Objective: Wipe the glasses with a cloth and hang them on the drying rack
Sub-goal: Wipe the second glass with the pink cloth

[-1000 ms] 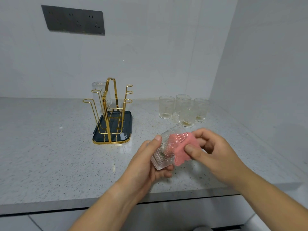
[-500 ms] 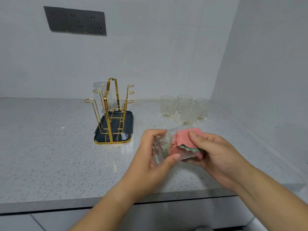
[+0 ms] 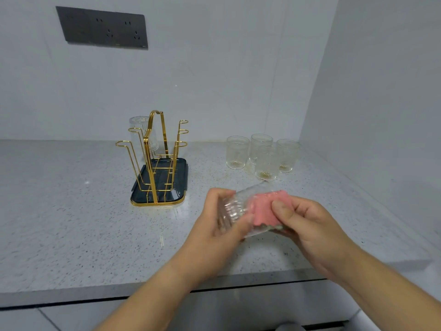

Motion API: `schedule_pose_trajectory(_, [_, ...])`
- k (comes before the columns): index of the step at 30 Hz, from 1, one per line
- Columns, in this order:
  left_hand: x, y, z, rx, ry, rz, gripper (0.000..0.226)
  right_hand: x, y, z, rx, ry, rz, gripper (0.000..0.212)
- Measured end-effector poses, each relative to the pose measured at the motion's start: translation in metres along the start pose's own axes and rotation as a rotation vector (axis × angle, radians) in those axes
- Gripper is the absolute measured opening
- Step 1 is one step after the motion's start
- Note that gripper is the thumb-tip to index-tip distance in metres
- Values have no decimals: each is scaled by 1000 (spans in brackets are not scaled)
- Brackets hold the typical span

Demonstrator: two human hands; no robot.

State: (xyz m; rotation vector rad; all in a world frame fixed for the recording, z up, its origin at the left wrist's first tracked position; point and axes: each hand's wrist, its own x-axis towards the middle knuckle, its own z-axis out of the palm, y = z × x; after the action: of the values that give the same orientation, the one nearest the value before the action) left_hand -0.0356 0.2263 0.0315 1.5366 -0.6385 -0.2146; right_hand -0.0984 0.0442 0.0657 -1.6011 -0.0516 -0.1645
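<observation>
I record the glass (image 3: 235,209) held on its side, right of the drying rack (image 3: 157,163) and nearer me, long axis running left-right, left hand (image 3: 214,237) fingers clamped round its left end, right hand (image 3: 310,225) pinching the pink cloth (image 3: 267,209) onto its right.

six glasses are showing in all: four standing glasses (image 3: 266,163) are clustering on one countertop (image 3: 71,211), one hung glass (image 3: 140,125) is sitting upside down on the rack, and one held glass (image 3: 235,209) is lying between the hands. one drying rack (image 3: 156,158) is standing on one dark tray (image 3: 176,197), and five bare wire loops (image 3: 183,131) are showing on it, two on the left side and three on the right. one pink cloth (image 3: 267,209) is showing. two hands are working, one left hand (image 3: 214,225) and one right hand (image 3: 307,223). one socket panel (image 3: 102,28) is hanging on the wall.
</observation>
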Motion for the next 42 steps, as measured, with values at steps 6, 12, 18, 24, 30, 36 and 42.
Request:
schedule_pose_trajectory(6, [1, -1, -9, 277, 15, 251, 61, 5, -13, 1, 161, 32, 101, 36])
schedule_pose_trajectory(12, [5, 19, -10, -572, -206, -432, 70, -4, -10, 7, -190, 24, -208, 23])
schedule_pose_trajectory(18, [-1, 10, -13, -182, -49, -8, 53, -9, -9, 8, -126, -11, -162, 26])
schedule_pose_trajectory(24, [-4, 0, -15, 293, 35, 319, 75, -2, -16, 8, 74, 46, -79, 27])
schedule_pose_trajectory(30, [3, 13, -13, -490, -137, -302, 72, -4, -11, 9, -43, 12, -142, 29])
schedule_pose_trajectory(36, [-5, 8, -18, 63, 0, 105, 43, -4, -13, 12, -58, 8, -116, 31])
schedule_pose_trajectory(42, [-5, 4, -18, 195, 35, 145, 73, 2, -18, 16, 11, 45, -82, 28])
